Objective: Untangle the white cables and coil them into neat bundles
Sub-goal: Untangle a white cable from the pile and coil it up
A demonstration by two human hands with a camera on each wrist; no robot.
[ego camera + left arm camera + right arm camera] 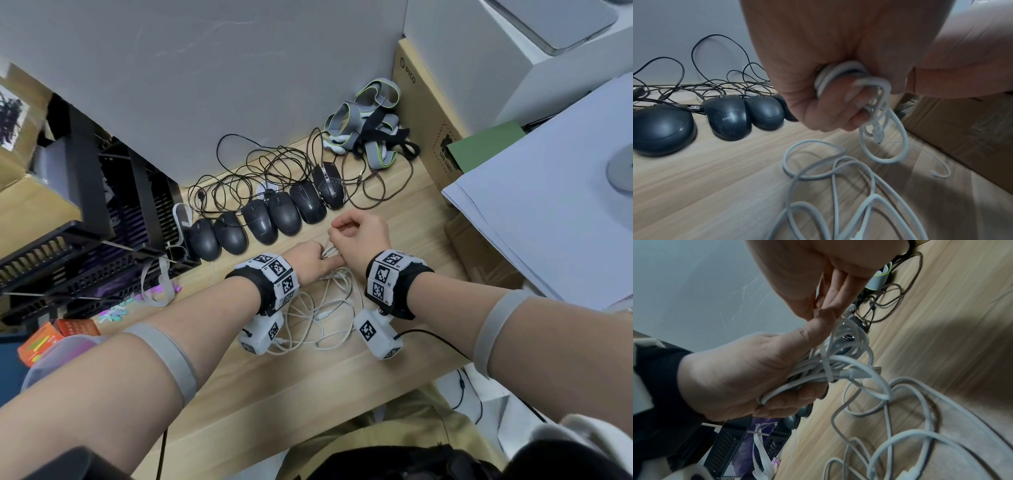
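The coiled bundle of thin white rubbery cables point(818, 369) sits just above the pale wood-grain counter point(308, 394), at its centre, loose white loops point(318, 318) trailing toward six o'clock. The half-wrapped white tie strip point(826, 363) could slip and the coil spring apart if grip eases, or trailing loops snag. The left hand point(308, 263) is clenched round the bundle; the right hand point(359, 236), at one o'clock, pinches the strip's end.

My arms are bare. Each wrist wears a black strap point(260, 291) ringed with white blocks printed in black square codes, a white camera box point(376, 334) hanging beneath (the right one trails a black cord). Grey bands point(496, 329) circle both forearms.
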